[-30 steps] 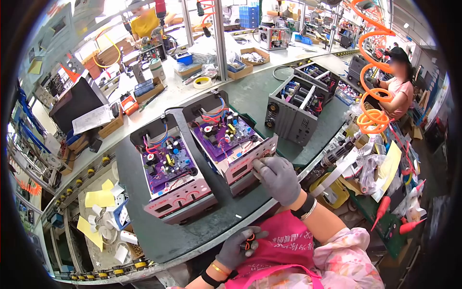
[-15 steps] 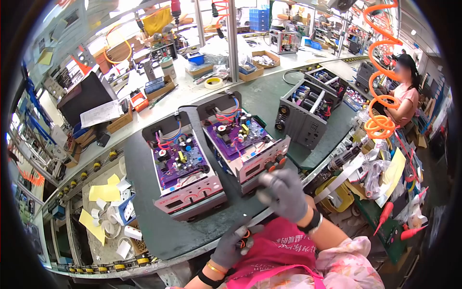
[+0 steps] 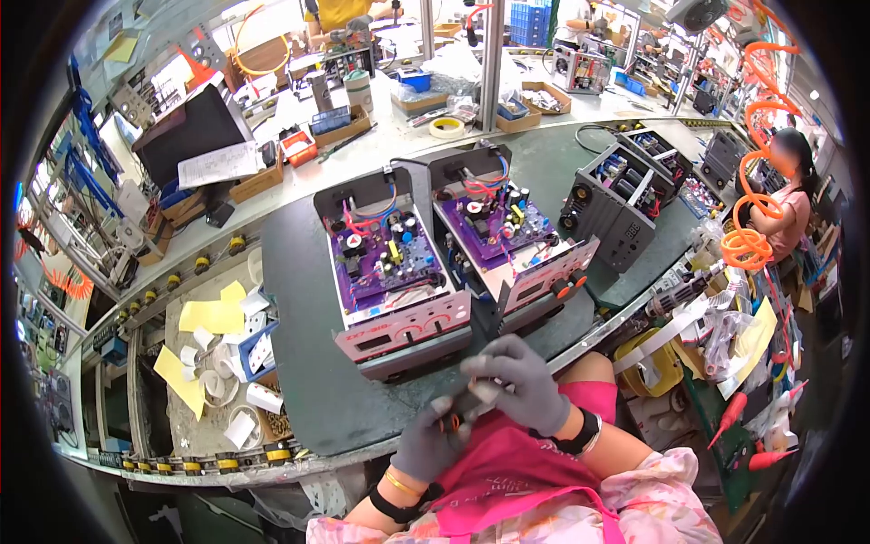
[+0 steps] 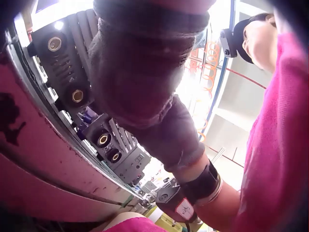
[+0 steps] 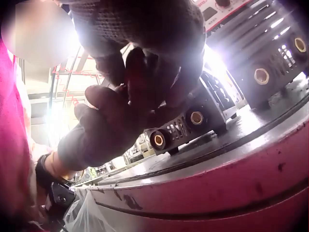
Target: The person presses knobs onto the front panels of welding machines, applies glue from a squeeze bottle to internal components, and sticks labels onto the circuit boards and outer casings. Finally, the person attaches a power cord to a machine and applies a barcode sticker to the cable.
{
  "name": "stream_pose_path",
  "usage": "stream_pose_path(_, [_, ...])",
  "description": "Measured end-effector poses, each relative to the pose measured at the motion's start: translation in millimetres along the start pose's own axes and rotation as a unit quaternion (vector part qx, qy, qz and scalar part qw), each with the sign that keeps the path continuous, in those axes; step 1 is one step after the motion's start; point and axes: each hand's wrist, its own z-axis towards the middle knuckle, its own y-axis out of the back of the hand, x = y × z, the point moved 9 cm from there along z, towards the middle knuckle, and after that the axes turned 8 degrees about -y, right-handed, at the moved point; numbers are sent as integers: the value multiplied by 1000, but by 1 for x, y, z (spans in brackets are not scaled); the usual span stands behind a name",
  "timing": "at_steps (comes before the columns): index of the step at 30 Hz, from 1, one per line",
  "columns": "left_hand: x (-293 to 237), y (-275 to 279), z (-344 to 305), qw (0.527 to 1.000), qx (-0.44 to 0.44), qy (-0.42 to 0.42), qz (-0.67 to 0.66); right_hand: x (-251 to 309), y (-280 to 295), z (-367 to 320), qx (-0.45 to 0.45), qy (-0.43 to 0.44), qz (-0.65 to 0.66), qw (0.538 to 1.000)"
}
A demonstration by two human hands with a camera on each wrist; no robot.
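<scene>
In the head view my gloved left hand [image 3: 432, 443] curls round small black knobs with orange marks [image 3: 450, 422], held low before the pink apron. My gloved right hand [image 3: 523, 384] is bent over it, fingers and thumb right at the knobs; I cannot tell whether they pinch one. Beyond the hands stands an opened unit [image 3: 526, 288] with a purple circuit board; orange-faced knobs [image 3: 562, 289] sit on its front panel. To its left is a similar opened unit [image 3: 403, 331] without orange knobs. Both wrist views show the gloved fingers close together, dark against bright light.
Two dark-cased units [image 3: 609, 218] stand at the back right of the green bench mat [image 3: 308, 381]. White parts and yellow paper [image 3: 213, 315] lie at the left. An orange coiled hose [image 3: 748, 249] hangs at the right, near another person [image 3: 790, 199].
My right hand has left the right unit's front panel, uncovering the orange-faced knobs there, and come down to my left hand. The head view has shifted, so the units appear farther right.
</scene>
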Motion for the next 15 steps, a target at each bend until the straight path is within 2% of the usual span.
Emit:
stream_pose_path(1, [-6,-4,1,996,3,-39,74,5,2,5,-15,14,-23,1000])
stream_pose_path(3, [-11,-17,1,995,-3,43,-91,15,3,14,-39,29,-59,997])
stream_pose_path(4, [-25,-7,3,990,37,-76,112,19,2,18,-52,61,-88,993])
stream_pose_path(5, [-31,3,4,928,75,-191,311,22,0,21,-48,42,-94,994])
stream_pose_path(6, [-39,-7,-3,812,109,-293,493,25,-2,24,-44,24,-100,994])
stream_pose_path(7, [-40,-3,0,794,112,-272,533,27,-3,27,-59,37,-104,992])
stream_pose_path(10, [-58,7,-9,786,63,-349,505,33,-5,35,-98,75,-117,985])
stream_pose_path(11, [-57,30,-2,907,-1,-266,326,36,-5,38,-105,85,-122,983])
stream_pose_path(12, [-56,32,0,975,-65,-167,128,39,-6,39,-112,95,-126,981])
stream_pose_path(13, [-43,35,-2,988,-124,-57,-77,38,-6,40,-118,84,-119,982])
stream_pose_path(15, [-47,45,-2,990,-103,-71,-56,36,-9,40,-104,72,-135,983])
